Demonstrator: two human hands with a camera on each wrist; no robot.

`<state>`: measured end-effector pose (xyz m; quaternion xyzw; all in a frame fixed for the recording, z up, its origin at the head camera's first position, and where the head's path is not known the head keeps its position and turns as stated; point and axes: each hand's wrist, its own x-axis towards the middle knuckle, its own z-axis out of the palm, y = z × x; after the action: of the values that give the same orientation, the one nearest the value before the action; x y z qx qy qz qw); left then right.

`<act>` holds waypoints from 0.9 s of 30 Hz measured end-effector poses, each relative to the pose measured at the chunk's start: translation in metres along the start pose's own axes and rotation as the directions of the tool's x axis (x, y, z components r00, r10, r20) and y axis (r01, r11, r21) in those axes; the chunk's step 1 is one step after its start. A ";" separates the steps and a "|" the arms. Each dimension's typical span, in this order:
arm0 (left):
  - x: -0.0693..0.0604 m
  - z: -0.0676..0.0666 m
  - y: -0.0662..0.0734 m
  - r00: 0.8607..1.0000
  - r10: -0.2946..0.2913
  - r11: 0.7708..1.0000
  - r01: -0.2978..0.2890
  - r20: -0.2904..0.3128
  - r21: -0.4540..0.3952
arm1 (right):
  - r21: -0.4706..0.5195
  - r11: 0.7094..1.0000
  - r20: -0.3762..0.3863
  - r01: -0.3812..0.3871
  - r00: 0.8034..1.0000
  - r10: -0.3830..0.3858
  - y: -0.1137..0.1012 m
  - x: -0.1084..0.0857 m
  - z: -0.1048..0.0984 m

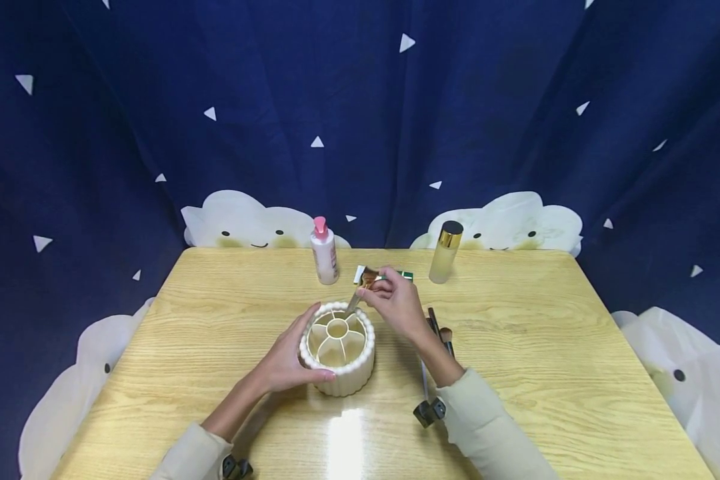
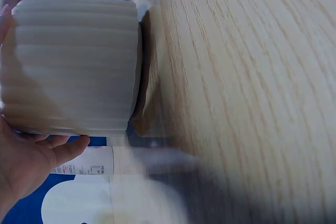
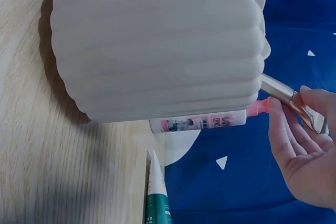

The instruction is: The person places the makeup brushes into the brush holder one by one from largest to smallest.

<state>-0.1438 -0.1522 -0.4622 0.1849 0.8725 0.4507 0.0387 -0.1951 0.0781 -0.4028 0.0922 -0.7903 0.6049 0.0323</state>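
Observation:
A cream, ribbed round organizer [image 1: 369,363] with a beaded rim stands upright on the table, divided into several compartments around a central ring. My left hand [image 1: 288,360] grips its left side, thumb at the near rim and fingers toward the far side. My right hand [image 1: 396,303] pinches a slim item [image 3: 278,87] with a silvery lower part and a shiny copper upper part; its exact kind is unclear. In the head view, this item leans with its lower end at a compartment by the far right rim. How deep that end sits is hidden.
Behind the organizer stand a pink-topped bottle [image 1: 325,257] and a yellowish bottle [image 1: 443,260] with a black-and-gold cap. A green-and-white tube [image 3: 159,205] lies behind my right hand. Makeup brushes [image 1: 447,335] lie partly hidden by the right forearm. A dark blue curtain [image 1: 360,100] borders the table.

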 end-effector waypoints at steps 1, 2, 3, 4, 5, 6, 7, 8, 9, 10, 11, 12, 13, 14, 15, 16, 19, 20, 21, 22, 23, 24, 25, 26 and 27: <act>0.000 0.000 0.000 1.000 0.002 1.000 -0.002 -0.001 -0.002 | -0.006 1.000 0.009 0.000 1.000 0.000 0.000 0.000 0.000; 0.000 0.000 0.000 1.000 0.003 1.000 -0.003 -0.002 -0.003 | -0.012 1.000 0.017 -0.002 1.000 0.002 0.000 0.000 0.000; 0.000 0.000 0.000 1.000 0.003 1.000 -0.003 -0.002 -0.004 | -0.021 1.000 0.026 -0.003 1.000 0.004 0.000 0.000 0.000; 0.000 -0.001 0.000 1.000 0.004 1.000 -0.004 -0.002 -0.004 | -0.030 1.000 0.034 -0.003 0.999 0.004 0.001 -0.001 0.000; 0.000 -0.001 0.000 1.000 0.004 1.000 -0.004 -0.004 -0.005 | -0.040 0.999 0.042 -0.005 0.999 0.006 0.001 -0.001 0.000; 0.001 -0.001 0.000 1.000 0.004 1.000 -0.004 -0.004 -0.005 | -0.050 0.999 0.048 -0.004 0.999 0.006 0.001 -0.001 0.000; 0.001 -0.001 0.000 1.000 0.004 1.000 -0.004 -0.004 -0.005 | -0.062 0.998 0.054 -0.003 0.998 0.007 0.002 -0.001 0.000; 0.001 -0.001 0.000 1.000 0.002 1.000 -0.002 -0.003 -0.005 | -0.073 0.997 0.058 0.000 0.998 0.004 0.003 -0.001 0.000; 0.001 -0.001 0.000 1.000 0.002 1.000 -0.002 -0.003 -0.003 | -0.081 0.997 0.060 0.003 0.998 0.002 0.003 0.000 0.000; 0.001 -0.001 0.000 1.000 0.001 1.000 -0.001 -0.003 -0.003 | -0.088 0.996 0.061 0.007 0.998 -0.001 0.004 0.000 0.000; 0.001 -0.001 0.000 1.000 0.001 1.000 -0.001 -0.002 -0.004 | -0.095 0.995 0.063 0.013 0.998 -0.007 0.005 0.000 0.001; 0.001 -0.001 -0.001 1.000 0.002 1.000 -0.002 -0.001 -0.002 | -0.105 0.994 0.063 0.018 0.998 -0.011 0.005 -0.001 0.001; 0.001 -0.001 -0.001 1.000 0.003 1.000 -0.003 0.000 -0.001 | -0.118 0.993 0.065 0.025 0.998 -0.018 0.006 -0.001 0.001; 0.001 -0.001 -0.001 1.000 0.003 1.000 -0.003 0.000 -0.001 | -0.131 0.991 0.066 0.028 0.998 -0.019 0.006 -0.001 0.002; 0.001 -0.001 -0.001 1.000 0.005 1.000 -0.005 0.001 0.000 | -0.145 0.989 0.070 0.031 0.997 -0.021 0.007 -0.001 0.003; 0.001 -0.001 -0.001 1.000 0.007 1.000 -0.007 0.001 -0.002 | -0.156 0.987 0.075 0.036 0.997 -0.024 0.009 -0.001 0.004; 0.001 0.000 -0.001 1.000 0.007 1.000 -0.007 0.002 -0.002 | -0.177 0.983 0.084 0.048 0.996 -0.033 0.012 -0.002 0.007; 0.001 0.000 0.000 1.000 0.006 1.000 -0.006 0.002 -0.005 | -0.181 0.982 0.086 0.052 0.996 -0.037 0.013 -0.002 0.008; 0.001 0.000 0.000 1.000 0.006 1.000 -0.006 0.003 -0.006 | -0.185 0.981 0.090 0.065 0.995 -0.049 0.014 -0.002 0.008; 0.001 0.000 0.000 1.000 0.004 1.000 -0.004 0.002 -0.008 | -0.191 0.979 0.094 0.077 0.994 -0.060 0.015 -0.002 0.009; 0.001 0.000 0.000 1.000 0.002 1.000 -0.002 0.002 -0.008 | -0.196 0.977 0.098 0.089 0.993 -0.071 0.016 -0.002 0.010; 0.001 0.000 0.000 1.000 0.000 1.000 0.000 0.001 -0.009 | -0.205 0.974 0.105 0.102 0.991 -0.082 0.016 -0.002 0.010; 0.001 0.000 0.000 1.000 0.000 1.000 0.000 0.001 -0.010 | -0.218 0.969 0.113 0.116 0.989 -0.093 0.017 -0.001 0.011; 0.001 0.000 0.000 1.000 0.002 1.000 -0.002 0.001 -0.009 | -0.226 0.966 0.121 0.126 0.988 -0.101 0.018 -0.001 0.011; 0.001 -0.001 0.000 1.000 0.004 1.000 -0.004 0.001 -0.008 | -0.233 0.963 0.127 0.135 0.986 -0.108 0.018 -0.001 0.011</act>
<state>-0.1449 -0.1524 -0.4619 0.1865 0.8704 0.4540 0.0390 -0.1970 0.0723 -0.4230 0.1701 -0.8513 0.4951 0.0355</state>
